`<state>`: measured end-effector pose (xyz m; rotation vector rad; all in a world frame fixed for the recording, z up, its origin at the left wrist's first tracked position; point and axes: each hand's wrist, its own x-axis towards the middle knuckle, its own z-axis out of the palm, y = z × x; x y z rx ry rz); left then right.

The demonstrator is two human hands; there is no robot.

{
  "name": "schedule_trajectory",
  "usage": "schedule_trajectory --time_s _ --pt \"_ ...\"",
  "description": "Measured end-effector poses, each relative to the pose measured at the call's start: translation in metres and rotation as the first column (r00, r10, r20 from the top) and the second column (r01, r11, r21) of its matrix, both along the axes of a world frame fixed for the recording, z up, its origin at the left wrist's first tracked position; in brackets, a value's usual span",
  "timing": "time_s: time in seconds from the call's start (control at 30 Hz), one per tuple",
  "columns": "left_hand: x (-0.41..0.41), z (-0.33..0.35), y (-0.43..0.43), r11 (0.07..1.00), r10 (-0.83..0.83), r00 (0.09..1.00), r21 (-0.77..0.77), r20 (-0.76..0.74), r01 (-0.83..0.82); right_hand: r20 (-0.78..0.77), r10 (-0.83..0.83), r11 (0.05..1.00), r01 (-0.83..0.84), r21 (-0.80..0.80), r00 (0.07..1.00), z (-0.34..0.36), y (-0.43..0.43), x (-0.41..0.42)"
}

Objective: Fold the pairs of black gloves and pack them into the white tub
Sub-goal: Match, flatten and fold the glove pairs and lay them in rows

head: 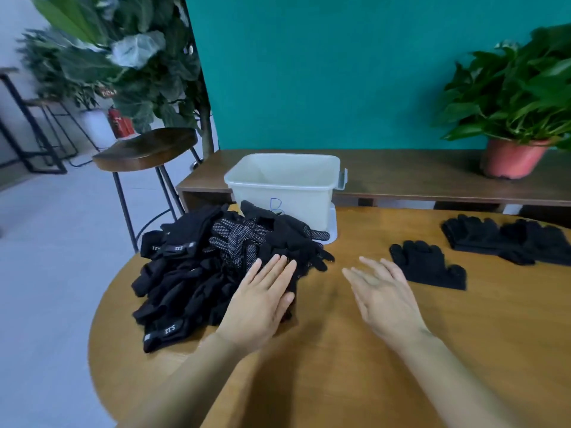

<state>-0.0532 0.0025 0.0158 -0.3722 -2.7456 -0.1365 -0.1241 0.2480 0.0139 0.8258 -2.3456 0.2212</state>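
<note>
A big heap of black gloves [210,264] lies on the left part of the round wooden table [340,350]. Behind it stands the white tub [282,183], which looks empty, with a blue letter on its front. My left hand [262,301] lies flat with straight fingers on the heap's right edge. My right hand [383,298] hovers open over bare wood, blurred, holding nothing. A single flat black glove [429,264] lies just right of that hand. Farther right sits a small stack of black gloves [506,239].
A wooden shelf [417,177] runs behind the table against a teal wall, with a potted plant in a pink pot [509,157] at its right end. A wooden bar stool [148,149] stands left of the tub. The table's left edge drops to grey floor.
</note>
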Motion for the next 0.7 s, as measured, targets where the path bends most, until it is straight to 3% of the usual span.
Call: schedule_trajectory --time_s 0.23,0.4,0.6,0.7 --pt "0.003 -0.001 -0.072 0.992 0.127 0.990 0.002 -0.067 -0.127 -0.056 0.256 0.964 -0.251 0.085 0.965 0.000 -0.078 0.008" --pt "0.010 -0.016 -0.098 0.989 0.143 0.986 -0.024 -0.085 -0.146 0.014 0.381 0.911 -0.378 0.161 0.924 -0.014 -0.113 0.025" --pt "0.021 -0.035 -0.103 0.994 0.106 0.991 -0.019 -0.078 -0.108 0.172 0.351 0.907 -0.379 0.183 0.921 -0.032 -0.114 0.028" --pt "0.027 -0.035 -0.102 0.999 0.033 0.996 0.006 -0.083 -0.032 0.161 0.341 0.909 -0.368 0.195 0.926 -0.031 -0.117 0.027"
